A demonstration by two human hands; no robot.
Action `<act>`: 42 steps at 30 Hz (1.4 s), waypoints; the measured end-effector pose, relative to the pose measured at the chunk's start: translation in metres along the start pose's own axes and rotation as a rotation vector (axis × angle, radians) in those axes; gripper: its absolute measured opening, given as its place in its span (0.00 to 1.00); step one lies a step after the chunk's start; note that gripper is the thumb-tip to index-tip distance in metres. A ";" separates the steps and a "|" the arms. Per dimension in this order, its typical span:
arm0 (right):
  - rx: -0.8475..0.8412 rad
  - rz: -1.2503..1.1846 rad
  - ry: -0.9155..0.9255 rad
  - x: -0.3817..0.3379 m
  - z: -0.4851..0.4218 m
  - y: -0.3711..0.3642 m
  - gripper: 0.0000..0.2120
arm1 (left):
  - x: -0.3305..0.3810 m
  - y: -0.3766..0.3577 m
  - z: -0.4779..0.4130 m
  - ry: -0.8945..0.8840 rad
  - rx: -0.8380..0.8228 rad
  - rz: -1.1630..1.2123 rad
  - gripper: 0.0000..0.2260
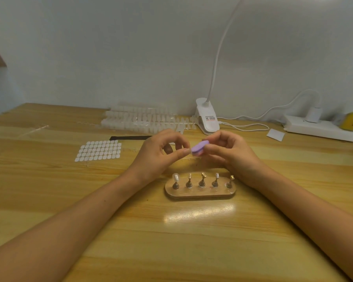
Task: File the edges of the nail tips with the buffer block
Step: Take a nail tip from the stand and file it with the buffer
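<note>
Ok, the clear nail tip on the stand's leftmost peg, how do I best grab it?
Probably pinch the nail tip by its two side edges, coming from above and the left: it stands upright on its peg with the top free, and the other pegs crowd its right side.

Your right hand [229,153] grips the purple buffer block [200,148] above the wooden table [192,241]. Your left hand [161,154] pinches thumb and forefinger together at the block's end; what lies between them is too small to make out. Just in front of both hands stands a wooden stand [200,193] with five holders, the leftmost carrying a clear nail tip [175,177].
</note>
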State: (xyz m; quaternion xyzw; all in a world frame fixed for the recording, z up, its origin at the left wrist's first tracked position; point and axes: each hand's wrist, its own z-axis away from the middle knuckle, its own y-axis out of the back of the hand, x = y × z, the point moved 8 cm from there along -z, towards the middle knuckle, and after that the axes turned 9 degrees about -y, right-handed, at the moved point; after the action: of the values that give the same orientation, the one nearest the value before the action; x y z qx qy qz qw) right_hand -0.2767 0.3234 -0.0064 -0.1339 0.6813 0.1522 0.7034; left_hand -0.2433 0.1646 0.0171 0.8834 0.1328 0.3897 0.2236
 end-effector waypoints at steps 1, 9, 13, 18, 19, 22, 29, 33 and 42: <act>-0.045 0.049 -0.008 0.001 0.001 -0.005 0.11 | 0.000 -0.001 0.000 -0.003 -0.006 -0.001 0.01; -0.068 0.055 -0.029 0.003 0.000 -0.006 0.13 | -0.001 -0.003 0.000 0.009 -0.028 -0.010 0.00; -0.013 -0.034 -0.017 0.003 -0.003 0.000 0.11 | 0.000 -0.002 0.000 0.012 -0.019 -0.004 0.01; -0.039 -0.050 -0.055 0.003 -0.003 0.001 0.12 | 0.003 -0.004 0.001 0.007 -0.048 0.000 0.06; -0.054 -0.041 -0.056 0.002 -0.003 0.000 0.12 | 0.003 -0.003 0.000 0.003 -0.035 0.011 0.05; -0.118 0.079 -0.044 0.003 0.000 -0.010 0.13 | 0.003 -0.002 -0.001 -0.007 -0.020 0.016 0.03; -0.054 -0.021 -0.039 0.003 -0.001 -0.003 0.12 | 0.004 -0.004 -0.002 -0.038 -0.037 0.010 0.05; -0.055 -0.006 -0.026 0.002 0.000 -0.004 0.11 | 0.004 -0.007 -0.002 -0.038 -0.067 0.002 0.07; -0.008 -0.025 -0.018 0.002 -0.001 0.001 0.12 | 0.003 0.000 0.000 -0.030 0.006 0.031 0.02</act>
State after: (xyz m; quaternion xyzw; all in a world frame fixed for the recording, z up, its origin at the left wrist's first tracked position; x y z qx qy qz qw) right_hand -0.2783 0.3237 -0.0083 -0.1438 0.6724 0.1471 0.7110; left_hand -0.2415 0.1659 0.0195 0.8918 0.1169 0.3796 0.2168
